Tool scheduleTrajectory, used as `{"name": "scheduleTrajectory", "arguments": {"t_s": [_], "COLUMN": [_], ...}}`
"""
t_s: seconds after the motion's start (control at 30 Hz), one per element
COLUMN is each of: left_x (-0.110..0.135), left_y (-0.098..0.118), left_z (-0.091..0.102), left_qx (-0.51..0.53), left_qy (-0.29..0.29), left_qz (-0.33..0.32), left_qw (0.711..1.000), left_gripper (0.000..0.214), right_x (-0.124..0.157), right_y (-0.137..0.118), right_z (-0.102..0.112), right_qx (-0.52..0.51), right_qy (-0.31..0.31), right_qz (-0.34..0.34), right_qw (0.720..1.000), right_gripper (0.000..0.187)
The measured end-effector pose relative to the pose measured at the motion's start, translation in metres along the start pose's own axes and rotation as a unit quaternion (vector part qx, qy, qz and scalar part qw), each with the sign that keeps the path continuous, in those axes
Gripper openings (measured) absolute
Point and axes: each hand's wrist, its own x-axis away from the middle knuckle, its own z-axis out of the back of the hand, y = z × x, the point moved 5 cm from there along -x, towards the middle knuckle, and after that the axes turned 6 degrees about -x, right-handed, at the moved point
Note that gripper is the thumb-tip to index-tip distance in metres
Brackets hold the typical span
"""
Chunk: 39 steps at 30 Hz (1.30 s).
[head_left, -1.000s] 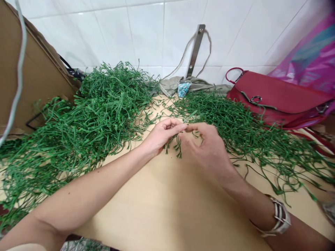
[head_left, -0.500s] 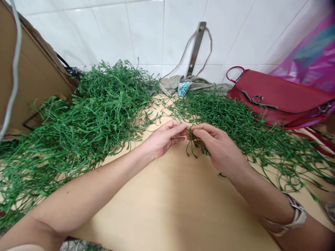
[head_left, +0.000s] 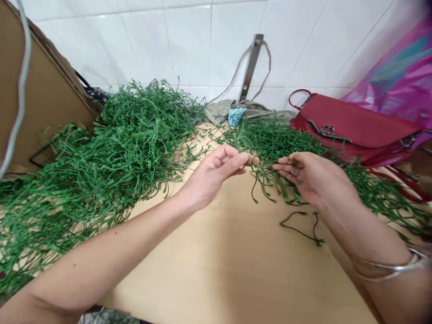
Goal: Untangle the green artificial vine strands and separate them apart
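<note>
My left hand (head_left: 216, 173) pinches the top of a green plastic sprig (head_left: 260, 182) between thumb and fingers, and its thin stems hang down above the tan tabletop (head_left: 222, 261). My right hand (head_left: 312, 176) is just to the right of the sprig, palm turned up, fingers loosely spread and holding nothing. A big heap of the same green sprigs (head_left: 111, 148) lies on the left. A flatter spread of green sprigs (head_left: 303, 153) lies under and behind my right hand. One loose stem (head_left: 301, 225) lies on the table near my right wrist.
A red handbag (head_left: 354, 130) lies at the back right, with pink patterned plastic (head_left: 401, 76) behind it. A small cup of blue bits (head_left: 235, 114) and a grey cloth (head_left: 219, 110) sit by the white tiled wall. Brown cardboard (head_left: 43, 99) leans at the left.
My hands, together on the sprig before, have parted. The right hand let go, opened and moved right. The left hand keeps the sprig and has lifted it slightly.
</note>
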Motion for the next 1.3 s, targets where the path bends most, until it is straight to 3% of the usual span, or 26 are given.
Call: {"name": "scheduleTrajectory", "arguments": {"t_s": [0.1, 0.17, 0.23, 0.27, 0.3, 0.37, 0.47, 0.53, 0.83, 1.03, 1.13, 1.2, 1.3], "left_x": [-0.004, -0.007, -0.009, -0.010, -0.010, -0.011, -0.011, -0.011, -0.010, -0.009, -0.009, -0.008, -0.007], "left_y": [-0.006, -0.015, -0.021, -0.022, -0.022, -0.021, -0.019, -0.019, -0.023, -0.022, -0.022, -0.023, -0.020], "left_z": [0.012, 0.020, 0.025, 0.025, 0.025, 0.025, 0.025, 0.025, 0.023, 0.019, 0.017, 0.018, 0.018], "left_qx": [0.045, 0.061, 0.066, 0.065, 0.062, 0.052, 0.034, 0.019, -0.038, -0.075, -0.119, -0.145, -0.193], "left_qy": [0.057, 0.093, 0.107, 0.105, 0.101, 0.093, 0.085, 0.076, 0.050, 0.032, 0.031, 0.045, 0.047], "left_qz": [0.035, 0.068, 0.083, 0.083, 0.081, 0.076, 0.069, 0.063, 0.054, 0.030, 0.000, -0.007, -0.029], "left_qw": [0.997, 0.991, 0.989, 0.989, 0.990, 0.991, 0.993, 0.995, 0.997, 0.996, 0.992, 0.988, 0.980], "left_gripper": [0.032, 0.036, 0.039, 0.040, 0.040, 0.039, 0.035, 0.034, 0.032, 0.034, 0.037, 0.040, 0.042], "right_x": [0.003, 0.017, 0.036, 0.043, 0.049, 0.054, 0.056, 0.056, 0.054, 0.056, 0.059, 0.062, 0.070], "right_y": [-0.018, -0.033, -0.042, -0.043, -0.042, -0.037, -0.027, -0.021, -0.011, -0.006, -0.006, -0.011, -0.021], "right_z": [0.003, 0.000, -0.009, -0.014, -0.019, -0.029, -0.041, -0.046, -0.048, -0.049, -0.052, -0.052, -0.051], "right_qx": [0.123, 0.271, 0.386, 0.403, 0.400, 0.357, 0.293, 0.265, 0.175, 0.116, 0.155, 0.207, 0.274], "right_qy": [-0.007, 0.029, 0.054, 0.047, 0.024, -0.048, -0.155, -0.194, -0.226, -0.247, -0.253, -0.219, -0.139], "right_qz": [0.133, 0.281, 0.402, 0.431, 0.445, 0.435, 0.360, 0.313, 0.186, 0.117, 0.153, 0.246, 0.421], "right_qw": [0.983, 0.920, 0.829, 0.806, 0.801, 0.825, 0.872, 0.891, 0.940, 0.955, 0.943, 0.921, 0.853], "right_gripper": [0.006, 0.014, 0.025, 0.026, 0.025, 0.021, 0.025, 0.027, 0.020, 0.020, 0.017, 0.012, 0.010]}}
